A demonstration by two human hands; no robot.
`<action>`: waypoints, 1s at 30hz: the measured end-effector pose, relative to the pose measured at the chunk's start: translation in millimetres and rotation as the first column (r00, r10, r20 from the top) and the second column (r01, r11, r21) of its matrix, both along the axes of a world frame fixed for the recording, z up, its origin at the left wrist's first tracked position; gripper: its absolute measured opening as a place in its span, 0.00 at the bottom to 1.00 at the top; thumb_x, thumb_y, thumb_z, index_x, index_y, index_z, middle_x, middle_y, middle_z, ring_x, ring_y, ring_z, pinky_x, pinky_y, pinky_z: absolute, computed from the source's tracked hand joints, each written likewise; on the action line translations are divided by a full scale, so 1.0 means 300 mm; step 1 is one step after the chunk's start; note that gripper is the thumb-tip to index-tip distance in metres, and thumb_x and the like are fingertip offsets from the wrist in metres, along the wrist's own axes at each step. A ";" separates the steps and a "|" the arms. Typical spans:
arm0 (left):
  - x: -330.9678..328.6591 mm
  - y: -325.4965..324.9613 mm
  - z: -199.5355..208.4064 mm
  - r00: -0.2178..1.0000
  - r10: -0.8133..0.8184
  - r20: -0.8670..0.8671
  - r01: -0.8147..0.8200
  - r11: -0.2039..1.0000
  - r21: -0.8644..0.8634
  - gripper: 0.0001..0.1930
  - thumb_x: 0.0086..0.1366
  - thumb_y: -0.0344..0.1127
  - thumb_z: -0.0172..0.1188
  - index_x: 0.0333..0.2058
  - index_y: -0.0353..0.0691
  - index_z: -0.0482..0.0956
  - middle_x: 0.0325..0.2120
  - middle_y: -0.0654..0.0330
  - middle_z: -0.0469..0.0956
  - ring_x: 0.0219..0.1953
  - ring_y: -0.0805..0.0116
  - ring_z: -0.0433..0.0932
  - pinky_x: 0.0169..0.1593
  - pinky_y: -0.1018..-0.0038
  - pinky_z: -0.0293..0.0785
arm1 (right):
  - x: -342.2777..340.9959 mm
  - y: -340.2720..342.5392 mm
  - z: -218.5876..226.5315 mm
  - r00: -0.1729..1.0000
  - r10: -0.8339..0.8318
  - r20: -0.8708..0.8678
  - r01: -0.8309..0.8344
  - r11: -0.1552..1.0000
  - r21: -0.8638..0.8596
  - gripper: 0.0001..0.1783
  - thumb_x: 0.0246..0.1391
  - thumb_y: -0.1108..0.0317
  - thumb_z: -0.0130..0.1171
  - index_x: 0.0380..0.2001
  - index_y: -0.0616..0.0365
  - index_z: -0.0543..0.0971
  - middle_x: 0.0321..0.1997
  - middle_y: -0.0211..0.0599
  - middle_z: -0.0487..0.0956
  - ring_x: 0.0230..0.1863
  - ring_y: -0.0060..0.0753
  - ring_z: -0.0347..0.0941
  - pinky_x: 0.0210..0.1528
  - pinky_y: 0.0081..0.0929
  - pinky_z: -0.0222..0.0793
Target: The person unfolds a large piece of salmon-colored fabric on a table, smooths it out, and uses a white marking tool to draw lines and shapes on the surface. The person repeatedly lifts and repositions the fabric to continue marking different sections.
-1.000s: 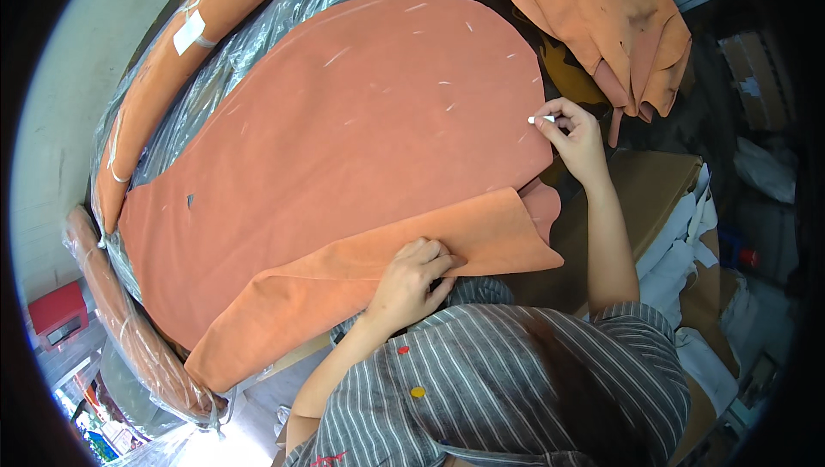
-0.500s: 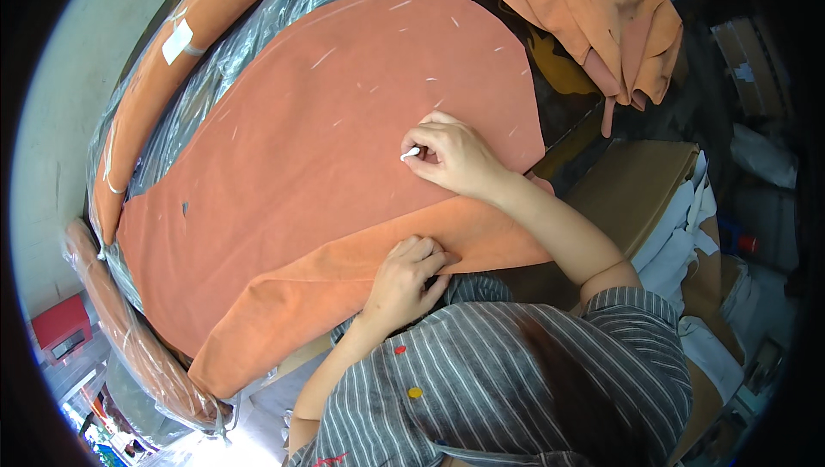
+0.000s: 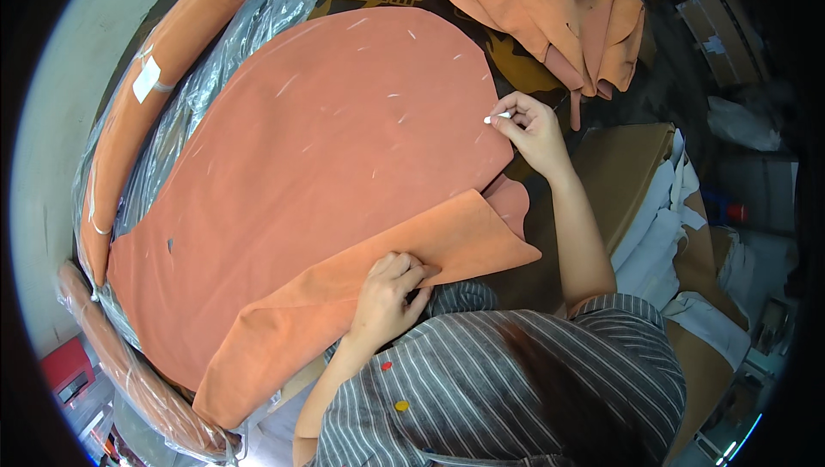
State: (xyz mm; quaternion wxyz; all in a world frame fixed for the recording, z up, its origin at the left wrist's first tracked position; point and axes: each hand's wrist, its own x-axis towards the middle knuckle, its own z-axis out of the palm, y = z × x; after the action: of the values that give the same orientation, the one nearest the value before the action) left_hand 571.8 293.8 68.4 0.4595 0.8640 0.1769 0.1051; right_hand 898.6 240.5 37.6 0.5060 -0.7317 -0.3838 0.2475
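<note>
A large pinkish-brown leather hide spreads over the surface before me, scattered with short white marks. Its near edge is folded over and shows a lighter orange underside. My right hand pinches a short white stick of chalk by the hide's right edge; from this view I cannot tell whether the tip touches the leather. At the near edge, my left hand has its fingers curled closed over the orange fold. A small dark hole or nick shows at the hide's left.
Rolled orange leather with a white tag lies along the left, beside clear plastic wrap. Another plastic-wrapped roll is lower left. Crumpled leather sits at the far right. A cardboard box with white sheets stands at the right.
My right hand has moved right with the chalk, from the hide's middle to its right edge. The left hand stays on the fold, whose right end has swung nearer me. The whole view has shifted slightly.
</note>
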 end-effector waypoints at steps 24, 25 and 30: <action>0.004 0.004 -0.015 1.000 -0.015 -0.009 0.015 1.000 0.022 0.15 0.47 0.24 0.68 0.37 0.37 0.86 0.30 0.59 0.77 0.35 0.60 0.74 0.41 0.67 0.72 | -0.043 -0.031 0.038 0.958 -0.036 0.285 0.051 0.998 -0.047 0.05 0.49 0.72 0.67 0.29 0.60 0.80 0.33 0.35 0.78 0.36 0.27 0.77 0.38 0.25 0.71; 0.001 0.003 -0.011 1.000 -0.021 -0.007 0.021 1.000 0.008 0.15 0.47 0.23 0.68 0.37 0.37 0.86 0.29 0.59 0.76 0.35 0.60 0.74 0.41 0.67 0.72 | -0.032 -0.054 0.026 0.972 -0.024 0.235 0.026 1.000 -0.008 0.05 0.49 0.72 0.66 0.29 0.60 0.79 0.33 0.35 0.79 0.37 0.28 0.77 0.39 0.25 0.71; -0.015 0.005 0.060 0.999 -0.044 -0.015 0.042 0.990 -0.132 0.15 0.48 0.23 0.68 0.38 0.37 0.86 0.28 0.59 0.75 0.35 0.61 0.74 0.41 0.69 0.72 | -0.068 -0.121 0.056 0.959 0.051 0.280 -0.049 0.999 -0.014 0.06 0.46 0.74 0.66 0.27 0.61 0.79 0.35 0.37 0.78 0.38 0.30 0.78 0.43 0.27 0.72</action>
State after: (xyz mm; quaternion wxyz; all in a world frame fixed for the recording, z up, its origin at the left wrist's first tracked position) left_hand 567.4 295.3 86.6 0.5160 0.8364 0.1688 0.0754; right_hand 878.2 204.2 54.3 0.4376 -0.7512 -0.4690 0.1554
